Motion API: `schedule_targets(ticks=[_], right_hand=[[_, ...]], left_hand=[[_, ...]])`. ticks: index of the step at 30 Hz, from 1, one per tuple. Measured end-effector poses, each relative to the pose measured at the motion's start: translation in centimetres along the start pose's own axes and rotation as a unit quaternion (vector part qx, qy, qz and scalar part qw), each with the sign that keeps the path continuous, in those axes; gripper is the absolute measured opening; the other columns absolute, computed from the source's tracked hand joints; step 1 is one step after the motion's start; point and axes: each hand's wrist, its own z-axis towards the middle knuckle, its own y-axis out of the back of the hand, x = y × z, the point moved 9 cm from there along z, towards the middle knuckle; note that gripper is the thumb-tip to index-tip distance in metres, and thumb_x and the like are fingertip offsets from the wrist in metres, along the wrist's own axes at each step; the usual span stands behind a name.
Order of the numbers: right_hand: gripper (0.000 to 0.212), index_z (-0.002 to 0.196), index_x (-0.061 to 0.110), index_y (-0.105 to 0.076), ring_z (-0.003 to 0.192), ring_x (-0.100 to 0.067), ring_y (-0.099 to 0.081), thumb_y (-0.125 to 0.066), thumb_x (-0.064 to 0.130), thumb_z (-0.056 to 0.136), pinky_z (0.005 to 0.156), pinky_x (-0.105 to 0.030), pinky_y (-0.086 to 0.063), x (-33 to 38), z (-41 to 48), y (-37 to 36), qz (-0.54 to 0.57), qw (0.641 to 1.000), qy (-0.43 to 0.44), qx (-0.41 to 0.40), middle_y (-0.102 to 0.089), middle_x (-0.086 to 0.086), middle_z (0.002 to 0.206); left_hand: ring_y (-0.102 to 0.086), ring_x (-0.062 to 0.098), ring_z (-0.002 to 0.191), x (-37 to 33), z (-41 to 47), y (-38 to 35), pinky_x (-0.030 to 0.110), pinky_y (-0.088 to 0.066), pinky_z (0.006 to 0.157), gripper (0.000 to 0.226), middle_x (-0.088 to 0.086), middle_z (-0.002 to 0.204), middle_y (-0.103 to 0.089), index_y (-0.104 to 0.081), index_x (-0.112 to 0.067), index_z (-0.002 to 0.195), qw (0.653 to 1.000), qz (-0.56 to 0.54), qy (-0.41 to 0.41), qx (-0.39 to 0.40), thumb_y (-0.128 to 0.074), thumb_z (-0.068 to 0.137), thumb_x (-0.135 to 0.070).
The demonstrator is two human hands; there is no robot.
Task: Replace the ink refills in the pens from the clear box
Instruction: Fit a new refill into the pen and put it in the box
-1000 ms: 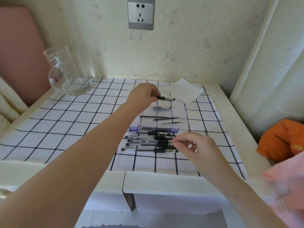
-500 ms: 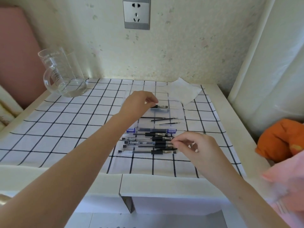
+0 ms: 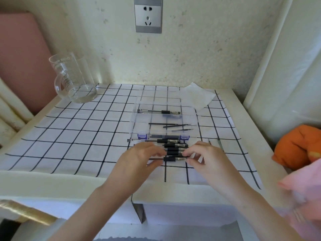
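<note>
A clear box (image 3: 137, 125) with purple latches lies open on the checked cloth. One black-grip pen (image 3: 159, 111) lies in its far half, and three thin refills (image 3: 171, 126) lie in its near half. Several pens (image 3: 171, 145) are lined up just in front of the box. My left hand (image 3: 139, 160) and my right hand (image 3: 202, 158) pinch the two ends of the nearest pen (image 3: 171, 159), which lies level just above the cloth. Two loose thin pieces (image 3: 219, 144) rest right of the pens.
A glass measuring jug (image 3: 73, 80) stands at the back left of the table. A white tissue (image 3: 196, 97) lies behind the box. An orange cushion (image 3: 298, 146) and pink cloth (image 3: 305, 190) are at the right, beyond the table edge.
My left hand left the pen in the far half of the box and came back to the near row. Both hands now hold the nearest pen.
</note>
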Motion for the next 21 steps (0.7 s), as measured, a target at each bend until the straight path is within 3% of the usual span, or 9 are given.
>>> schedule_targets(ticks=[3,6,9,11,14,17,21], right_hand=[[0.015,0.097,0.023,-0.068,0.070,0.013,-0.048,-0.062,0.015,0.086,0.062,-0.006,-0.036,0.1,0.0,-0.2,-0.012,1.000,0.003,0.006,-0.050,0.021,0.077],[0.016,0.100,0.023,-0.067,0.070,0.002,-0.051,-0.062,0.017,0.087,0.065,-0.010,-0.038,0.2,0.0,-0.7,-0.033,0.999,0.003,0.015,-0.052,0.016,0.085],[0.016,0.100,0.022,-0.067,0.071,0.004,-0.048,-0.065,0.020,0.085,0.067,-0.014,-0.039,0.4,0.1,-1.2,-0.034,0.999,0.007,0.022,-0.053,0.015,0.090],[0.015,0.098,0.023,-0.066,0.071,0.005,-0.046,-0.067,0.023,0.083,0.065,-0.013,-0.035,0.8,0.0,-1.0,-0.033,0.999,0.012,0.021,-0.049,0.018,0.085],[0.012,0.095,0.026,-0.064,0.074,0.003,-0.047,-0.066,0.027,0.083,0.063,-0.012,-0.033,1.2,-0.2,-0.3,-0.035,0.999,0.020,0.005,-0.050,0.022,0.077],[0.009,0.091,0.029,-0.060,0.068,0.011,-0.051,-0.063,0.022,0.086,0.061,-0.011,-0.036,1.3,-0.4,-0.1,0.022,1.000,0.005,0.006,-0.055,0.026,0.073],[0.016,0.087,0.024,-0.061,0.072,-0.007,-0.061,-0.063,0.009,0.085,0.066,-0.015,-0.045,1.7,-0.5,-0.9,0.157,0.987,-0.012,0.032,-0.066,0.007,0.079]], left_hand=[[-0.063,0.014,0.083,0.2,-0.1,-1.3,0.019,-0.046,0.070,0.025,-0.007,0.089,-0.067,-0.068,-0.021,0.097,0.998,0.053,-0.035,-0.007,-0.075,0.074,-0.018],[-0.062,0.015,0.074,0.1,0.3,-1.9,0.010,-0.034,0.066,0.018,-0.005,0.081,-0.064,-0.068,-0.019,0.087,0.997,0.068,-0.039,-0.014,-0.074,0.070,-0.018],[-0.061,0.017,0.072,-0.2,0.5,-1.8,0.016,-0.043,0.063,0.014,-0.004,0.082,-0.061,-0.068,-0.017,0.086,0.999,0.031,-0.039,-0.016,-0.060,0.075,-0.020],[-0.061,0.017,0.071,-0.2,0.4,-1.3,0.028,-0.051,0.059,0.018,-0.002,0.087,-0.060,-0.067,-0.016,0.090,0.999,-0.008,-0.028,-0.026,-0.054,0.080,-0.022],[-0.060,0.014,0.066,-0.6,0.1,-0.5,0.031,-0.052,0.056,0.019,-0.004,0.090,-0.059,-0.065,-0.019,0.093,0.998,-0.020,-0.031,-0.041,-0.050,0.083,-0.026],[-0.061,0.011,0.071,-1.3,-0.2,-0.1,0.030,-0.052,0.058,0.023,-0.009,0.095,-0.059,-0.058,-0.027,0.099,0.998,-0.003,-0.043,-0.041,-0.040,0.087,-0.035],[-0.061,0.006,0.087,-2.1,-0.4,-0.8,0.031,-0.051,0.072,0.036,-0.015,0.097,-0.064,-0.058,-0.029,0.109,0.999,-0.033,-0.019,0.005,-0.036,0.087,-0.046]])
